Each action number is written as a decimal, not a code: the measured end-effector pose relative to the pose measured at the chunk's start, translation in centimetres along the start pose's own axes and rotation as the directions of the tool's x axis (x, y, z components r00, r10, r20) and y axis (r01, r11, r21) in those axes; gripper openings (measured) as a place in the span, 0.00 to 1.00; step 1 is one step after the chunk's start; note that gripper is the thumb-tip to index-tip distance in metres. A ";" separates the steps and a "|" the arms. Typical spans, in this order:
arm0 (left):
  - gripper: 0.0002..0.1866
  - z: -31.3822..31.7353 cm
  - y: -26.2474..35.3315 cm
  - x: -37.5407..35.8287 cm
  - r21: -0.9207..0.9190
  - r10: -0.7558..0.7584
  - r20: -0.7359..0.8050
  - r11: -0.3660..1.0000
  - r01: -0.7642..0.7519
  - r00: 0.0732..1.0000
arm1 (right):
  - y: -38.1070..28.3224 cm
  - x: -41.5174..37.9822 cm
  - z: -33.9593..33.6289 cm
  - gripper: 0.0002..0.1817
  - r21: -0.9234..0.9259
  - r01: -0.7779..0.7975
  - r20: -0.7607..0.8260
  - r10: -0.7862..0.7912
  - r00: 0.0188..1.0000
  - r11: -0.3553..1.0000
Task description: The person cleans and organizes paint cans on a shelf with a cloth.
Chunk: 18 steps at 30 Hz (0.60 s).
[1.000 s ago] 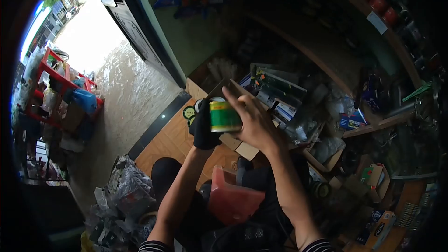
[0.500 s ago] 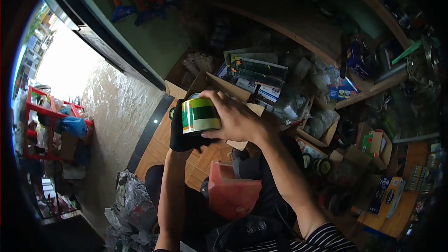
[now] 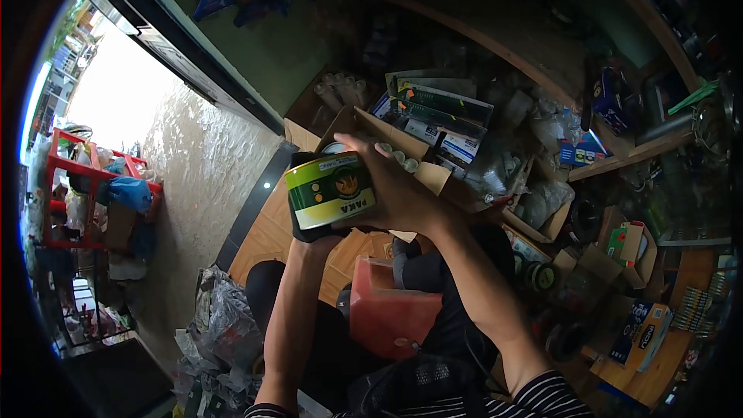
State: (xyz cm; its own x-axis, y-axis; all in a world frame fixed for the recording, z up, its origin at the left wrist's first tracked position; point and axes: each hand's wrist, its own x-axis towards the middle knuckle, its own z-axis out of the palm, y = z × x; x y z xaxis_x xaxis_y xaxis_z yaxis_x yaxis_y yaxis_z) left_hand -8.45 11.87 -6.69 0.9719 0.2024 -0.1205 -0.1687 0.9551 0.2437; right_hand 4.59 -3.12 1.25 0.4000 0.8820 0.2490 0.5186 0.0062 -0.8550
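A green and yellow tin can (image 3: 331, 190) is between my two hands, its label reading PAKA upside down. My right hand (image 3: 391, 186) grips it from the right side, thumb low and fingers over the far top edge. Black fabric covers my left hand (image 3: 316, 232), which is closed around the left and underside of the can; most of its fingers are hidden behind it. Just beyond the can stands an open cardboard box (image 3: 387, 133) with round-topped items inside.
A red plastic stool (image 3: 391, 317) stands between my legs. Clear plastic bags (image 3: 224, 317) are heaped at the lower left. Flat boxed goods (image 3: 445, 112) and a carton with plastic-wrapped items (image 3: 546, 213) lie ahead and right. A red rack (image 3: 85, 186) stands near the bright doorway.
The can has turned in my hands, bringing the emblem and PAKA lettering into view. The camera view has shifted slightly, and my right hand sits further behind the can.
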 end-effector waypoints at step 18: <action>0.27 1.4 -0.2 1.1 0.364 0.197 -0.014 0.914 -0.179 0.980 | 1.7 -0.4 -0.2 0.53 -0.271 0.129 -0.110 -0.164 0.980 0.954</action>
State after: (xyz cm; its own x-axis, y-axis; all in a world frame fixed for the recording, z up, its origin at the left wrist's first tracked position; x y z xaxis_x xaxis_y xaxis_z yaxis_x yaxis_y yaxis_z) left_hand -7.12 11.60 -5.51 0.9172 0.3896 -0.0833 -0.2681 0.7582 0.5943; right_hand 5.49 -3.59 -0.21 0.3905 0.8116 0.4344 0.7511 -0.0081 -0.6601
